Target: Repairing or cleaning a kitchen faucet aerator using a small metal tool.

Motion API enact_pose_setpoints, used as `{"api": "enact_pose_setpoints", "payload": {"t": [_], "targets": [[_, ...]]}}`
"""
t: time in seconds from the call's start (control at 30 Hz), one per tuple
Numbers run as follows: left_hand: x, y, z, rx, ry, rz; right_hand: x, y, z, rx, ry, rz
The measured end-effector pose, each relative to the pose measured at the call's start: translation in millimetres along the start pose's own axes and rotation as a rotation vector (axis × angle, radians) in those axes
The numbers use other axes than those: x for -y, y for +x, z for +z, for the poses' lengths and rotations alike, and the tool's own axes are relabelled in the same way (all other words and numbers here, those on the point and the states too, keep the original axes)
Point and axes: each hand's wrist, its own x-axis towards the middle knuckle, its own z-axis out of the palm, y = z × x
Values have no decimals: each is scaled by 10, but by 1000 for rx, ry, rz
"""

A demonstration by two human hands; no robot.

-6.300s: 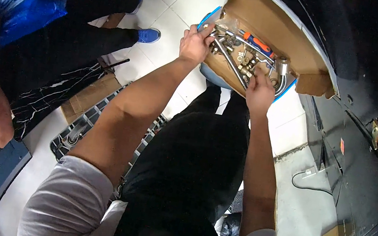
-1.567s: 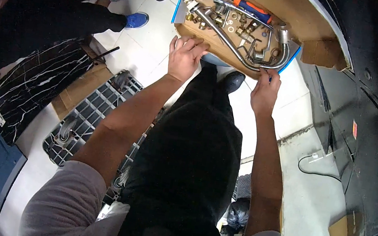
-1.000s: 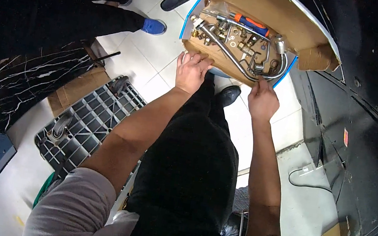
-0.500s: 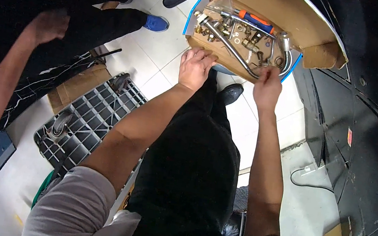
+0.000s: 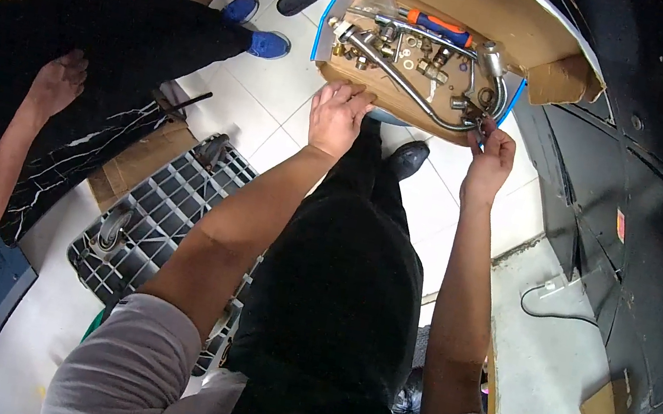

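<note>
- The right hand (image 5: 490, 159) is at the near right corner of the box. Its fingers are bent and the tips come close together beside the metal pieces; I cannot tell if something small is pinched between them.
- The left hand (image 5: 337, 120) has its fingers half closed over the near edge of the cardboard box (image 5: 467, 0) and appears to hold it lightly. This wall is probably soft and can fold, so pressing down hard on it is not wise.
- The bent metal pipe (image 5: 409, 85) lies in the box, from near the left edge, along the near edge, to the curve at the right edge. It should be stiff, rather heavy and smooth, so a little slippery. I would take hold at the middle of the straight part, away from the thick end.
- Behind it, toward the middle of the box, are small metal fittings (image 5: 431, 70). They are likely hard, not fragile, and they may roll; two fingertips are enough.
- Nearer the far edge lies a screwdriver (image 5: 440, 28) with an orange and blue handle. The handle seems the best grip.
- By the far left corner there is a clear plastic bag (image 5: 379, 3), surely light and soft.
</note>
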Motion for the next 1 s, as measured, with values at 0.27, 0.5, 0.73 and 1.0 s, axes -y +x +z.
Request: {"api": "enact_pose_setpoints", "payload": {"t": [0.27, 0.5, 0.73, 1.0], "targets": [[-11, 48, -73, 19, 43, 21, 364, -51, 149, 92, 350, 177], [-451, 422, -420, 326, 179, -180, 302, -215, -3, 85, -333, 133], [-720, 1098, -321, 621, 35, -309, -273, -851, -863, 271, -443, 297], [-722, 1529, 171, 567, 120, -534, -685, -1318, -1305, 221, -673, 382]]}}
